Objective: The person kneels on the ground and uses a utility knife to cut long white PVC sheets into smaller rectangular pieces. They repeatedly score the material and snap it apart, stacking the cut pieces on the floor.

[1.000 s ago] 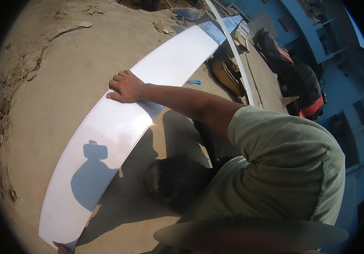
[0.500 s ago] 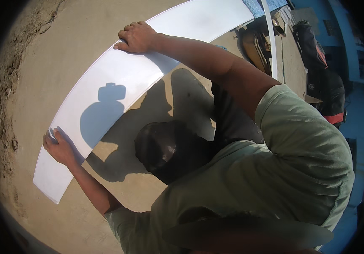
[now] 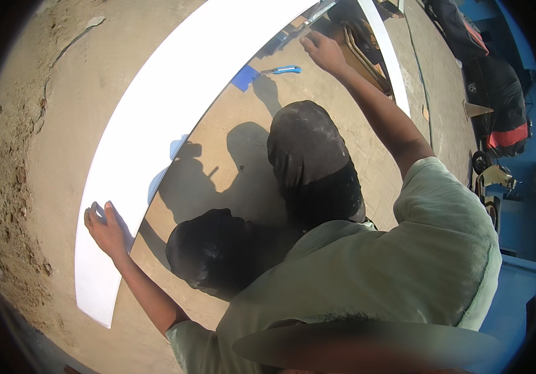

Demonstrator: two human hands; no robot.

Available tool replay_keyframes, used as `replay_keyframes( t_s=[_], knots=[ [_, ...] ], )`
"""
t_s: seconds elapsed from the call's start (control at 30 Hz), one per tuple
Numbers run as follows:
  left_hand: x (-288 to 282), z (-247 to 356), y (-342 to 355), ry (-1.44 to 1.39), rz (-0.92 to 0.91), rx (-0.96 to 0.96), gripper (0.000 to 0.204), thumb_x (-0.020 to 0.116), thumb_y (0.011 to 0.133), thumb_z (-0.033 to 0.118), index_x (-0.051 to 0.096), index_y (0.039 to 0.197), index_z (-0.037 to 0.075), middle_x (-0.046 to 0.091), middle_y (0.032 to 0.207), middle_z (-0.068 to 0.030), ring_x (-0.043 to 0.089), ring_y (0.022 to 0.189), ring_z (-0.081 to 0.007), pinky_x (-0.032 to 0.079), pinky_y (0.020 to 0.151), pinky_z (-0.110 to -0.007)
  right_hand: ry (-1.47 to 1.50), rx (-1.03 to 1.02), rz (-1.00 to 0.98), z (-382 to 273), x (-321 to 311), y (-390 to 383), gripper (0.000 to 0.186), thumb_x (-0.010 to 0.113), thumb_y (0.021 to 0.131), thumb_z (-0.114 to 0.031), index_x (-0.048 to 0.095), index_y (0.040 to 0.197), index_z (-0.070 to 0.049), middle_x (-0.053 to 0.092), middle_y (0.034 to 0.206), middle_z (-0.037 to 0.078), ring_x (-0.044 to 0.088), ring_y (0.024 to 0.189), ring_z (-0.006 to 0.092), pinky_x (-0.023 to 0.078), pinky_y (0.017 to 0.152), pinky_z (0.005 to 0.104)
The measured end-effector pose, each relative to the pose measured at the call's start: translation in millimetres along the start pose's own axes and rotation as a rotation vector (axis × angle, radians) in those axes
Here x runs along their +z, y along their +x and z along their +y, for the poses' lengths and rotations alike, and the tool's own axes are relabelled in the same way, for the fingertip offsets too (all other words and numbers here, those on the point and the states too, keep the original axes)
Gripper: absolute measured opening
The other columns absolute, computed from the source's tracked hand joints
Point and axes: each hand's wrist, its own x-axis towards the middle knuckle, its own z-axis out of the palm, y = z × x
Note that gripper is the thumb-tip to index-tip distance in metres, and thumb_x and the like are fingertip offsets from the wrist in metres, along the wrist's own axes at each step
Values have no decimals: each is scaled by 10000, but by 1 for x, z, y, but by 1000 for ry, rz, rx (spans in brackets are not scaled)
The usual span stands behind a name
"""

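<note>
A long, glossy white panel [image 3: 137, 131] lies on the ground from the lower left up past the top edge. My left hand [image 3: 106, 234] rests flat near its lower end, fingers spread on the white face. My right hand [image 3: 324, 51] is off the panel, in the air to its right, with thumb and forefinger slightly apart and nothing seen in them. Just beyond its fingertips lies a metal bar-like tool [image 3: 317, 14], partly cut off by the top edge. Below that hand lies a blue-handled tool [image 3: 288, 70], perhaps a utility knife, beside a flat blue piece [image 3: 244, 78].
A brown bag [image 3: 361, 59] with dark items sits right of my right hand, beside a narrow white strip [image 3: 387, 56]. My knees [image 3: 314, 149] are bent close to the panel. Covered black-and-red objects [image 3: 498, 100] and a parked two-wheeler [image 3: 495, 181] stand farther right. Rough soil borders the left.
My right hand has let go of the panel's upper part and moved right, toward the bag and metal tool. My left hand stays on the panel. The blue-handled tool has come into view.
</note>
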Motion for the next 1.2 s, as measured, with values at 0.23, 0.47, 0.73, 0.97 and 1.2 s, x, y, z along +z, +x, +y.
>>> replay_keyframes(
  t_s=[0.23,0.47,0.73,0.97,1.2],
  knots=[
    [-111,183,49,151,-119,267,746,700,1140,513,544,1694,38,521,1728,-266,541,1585,-454,505,1273,-554,-291,-5,-373,86,83,3,596,633,1127,-350,552,1696,-189,576,1698,161,567,1576,387,544,1244,589],
    [-167,511,103,42,-138,397,796,708,1116,565,563,1685,29,583,1664,-302,587,1537,-486,486,1278,-551,-341,-286,-378,104,29,18,377,576,1133,-284,628,1497,-204,682,1450,105,672,1369,315,527,1136,557],
    [-111,753,163,-66,-115,466,789,687,1089,636,666,1538,-13,707,1461,-285,718,1340,-451,558,1147,-569,338,8,-434,155,-96,-47,416,614,1152,-300,536,1499,-84,793,1145,298,778,1099,520,602,911,642],
    [-85,784,166,-23,-1,430,694,651,1102,662,744,1279,-3,764,1250,-242,738,1190,-452,543,1065,-585,630,349,-62,165,-227,-53,381,612,1183,-309,583,1476,-67,780,978,221,774,939,528,592,853,592],
    [-69,776,166,-46,84,477,708,660,1087,684,744,1283,9,775,1237,-234,724,1204,-436,520,1072,-575,662,-135,-133,59,-329,97,439,516,1191,-252,551,1570,-33,788,982,245,771,959,515,583,885,602]
  ],
)
